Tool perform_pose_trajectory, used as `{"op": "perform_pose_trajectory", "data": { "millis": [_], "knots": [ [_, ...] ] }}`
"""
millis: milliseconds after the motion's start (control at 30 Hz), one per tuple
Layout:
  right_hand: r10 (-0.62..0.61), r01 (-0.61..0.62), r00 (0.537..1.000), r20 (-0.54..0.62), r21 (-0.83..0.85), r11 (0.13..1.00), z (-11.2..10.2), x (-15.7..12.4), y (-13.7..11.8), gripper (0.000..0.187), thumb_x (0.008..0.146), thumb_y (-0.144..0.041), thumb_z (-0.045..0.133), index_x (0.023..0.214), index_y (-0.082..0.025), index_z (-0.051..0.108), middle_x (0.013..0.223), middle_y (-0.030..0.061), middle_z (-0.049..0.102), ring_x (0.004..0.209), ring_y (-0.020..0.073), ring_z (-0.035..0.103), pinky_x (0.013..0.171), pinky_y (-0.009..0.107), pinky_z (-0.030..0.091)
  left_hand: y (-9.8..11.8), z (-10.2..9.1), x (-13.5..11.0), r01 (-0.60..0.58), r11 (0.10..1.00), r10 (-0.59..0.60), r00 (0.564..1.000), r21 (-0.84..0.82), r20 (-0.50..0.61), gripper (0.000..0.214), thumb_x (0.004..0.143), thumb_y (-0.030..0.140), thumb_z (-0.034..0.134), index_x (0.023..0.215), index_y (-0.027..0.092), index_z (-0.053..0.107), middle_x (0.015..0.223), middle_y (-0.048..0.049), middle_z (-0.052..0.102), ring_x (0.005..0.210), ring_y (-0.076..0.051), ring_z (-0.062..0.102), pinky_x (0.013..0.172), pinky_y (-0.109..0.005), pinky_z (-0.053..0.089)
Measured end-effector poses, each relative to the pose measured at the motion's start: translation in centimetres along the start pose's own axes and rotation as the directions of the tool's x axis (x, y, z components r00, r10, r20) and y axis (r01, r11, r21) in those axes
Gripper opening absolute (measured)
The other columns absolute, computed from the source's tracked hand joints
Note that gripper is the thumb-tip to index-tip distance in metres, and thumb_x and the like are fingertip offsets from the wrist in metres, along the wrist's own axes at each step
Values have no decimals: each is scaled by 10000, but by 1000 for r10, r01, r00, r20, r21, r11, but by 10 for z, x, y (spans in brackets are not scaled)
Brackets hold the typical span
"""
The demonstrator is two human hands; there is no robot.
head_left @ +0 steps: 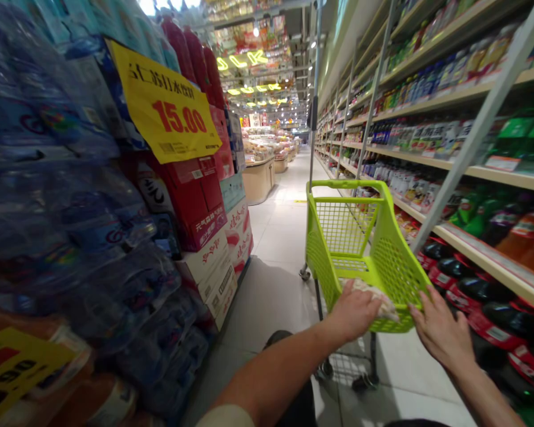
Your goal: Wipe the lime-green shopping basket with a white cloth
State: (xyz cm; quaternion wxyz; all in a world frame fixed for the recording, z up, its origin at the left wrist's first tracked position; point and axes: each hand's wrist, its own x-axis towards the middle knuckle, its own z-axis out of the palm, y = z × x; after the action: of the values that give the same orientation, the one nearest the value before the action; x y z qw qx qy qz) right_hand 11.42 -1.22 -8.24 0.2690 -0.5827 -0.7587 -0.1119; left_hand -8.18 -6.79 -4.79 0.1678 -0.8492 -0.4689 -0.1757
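A lime-green shopping cart (385,261) stands in front of me, its basket holed like a grid. My left hand (355,311) is at the near edge of the basket, its fingers curled over a crumpled, whitish cloth-like thing (380,296). What exactly that thing is, I cannot make out. At the near right corner of the cart, my right hand (442,326) rests its outstretched fingertips against the rim, with nothing in its grasp.
Shrink-wrapped water bottles (71,207) and stacked drink cartons (204,219) line the left, under a yellow price sign (169,107). Shelves of bottled drinks (454,136) run along the right, with large dark bottles (493,314) low down. A tiled aisle (276,231) leads past display counters (258,181).
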Motion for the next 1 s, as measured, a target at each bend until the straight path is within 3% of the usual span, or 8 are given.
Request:
{"op": "perform_pose_trajectory", "data": {
  "millis": [167,267,433,567,667,767,900,1000],
  "knots": [
    [-101,102,995,-18,129,986,0,-6,-36,433,858,-314,194,1043,-197,568,1159,92,564,1102,217,472,946,514,262,-2,-4,0,-145,989,145,989,-2,20,307,896,228,268,1135,163,450,1134,-74,551,960,-171,529,1022,-489,184],
    [-41,51,998,-57,187,981,2,-15,-51,438,871,-301,187,1042,-181,573,1143,93,573,1121,210,456,933,473,283,-16,-9,-7,-192,979,196,979,-73,52,307,894,234,288,1147,182,455,1186,-77,536,1024,-174,512,1044,-486,128],
    [-19,42,996,-91,249,968,0,-14,-48,420,883,-309,215,968,-193,609,1142,79,569,1127,198,446,939,427,278,-41,-11,-13,-127,964,136,991,-233,20,313,889,207,283,1116,212,498,1175,-51,561,1074,-149,497,1065,-459,18],
    [23,1,996,-92,259,966,-1,-15,-56,434,891,-310,200,998,-164,594,1171,101,546,1159,218,413,945,448,263,-30,-2,-6,-204,944,208,978,-260,-11,313,828,204,398,1125,184,495,1196,-78,544,1141,-169,445,1067,-452,-18],
    [-18,46,995,-98,290,956,0,-19,-60,448,894,-304,184,1062,-140,566,1168,111,550,1155,208,419,921,402,302,-23,5,1,-244,940,244,969,-238,-32,308,843,197,374,1128,188,491,1190,-74,548,1139,-157,445,1068,-444,-21],
    [-40,63,996,-85,285,957,0,-20,-49,418,892,-296,219,1067,-157,572,1138,90,578,1133,192,446,881,358,319,-37,9,6,-235,946,236,971,-223,-25,302,876,195,326,1127,221,493,1166,-54,566,1093,-133,483,1064,-449,-18],
    [-56,61,998,-26,263,963,-7,-14,-38,365,888,-286,267,1058,-217,582,1102,47,609,1088,172,486,853,347,299,-64,7,11,-107,973,100,994,-203,-44,297,886,187,314,1112,218,504,1160,-63,569,1086,-134,491,1054,-474,0],
    [5,-2,1000,-9,255,967,-14,-11,-50,359,888,-274,272,1010,-201,602,1075,58,620,1063,177,499,855,358,287,-59,5,14,-97,977,93,995,-192,-31,284,885,185,319,1081,210,523,1131,-61,583,1077,-136,494,1055,-469,35]
  ]
}}
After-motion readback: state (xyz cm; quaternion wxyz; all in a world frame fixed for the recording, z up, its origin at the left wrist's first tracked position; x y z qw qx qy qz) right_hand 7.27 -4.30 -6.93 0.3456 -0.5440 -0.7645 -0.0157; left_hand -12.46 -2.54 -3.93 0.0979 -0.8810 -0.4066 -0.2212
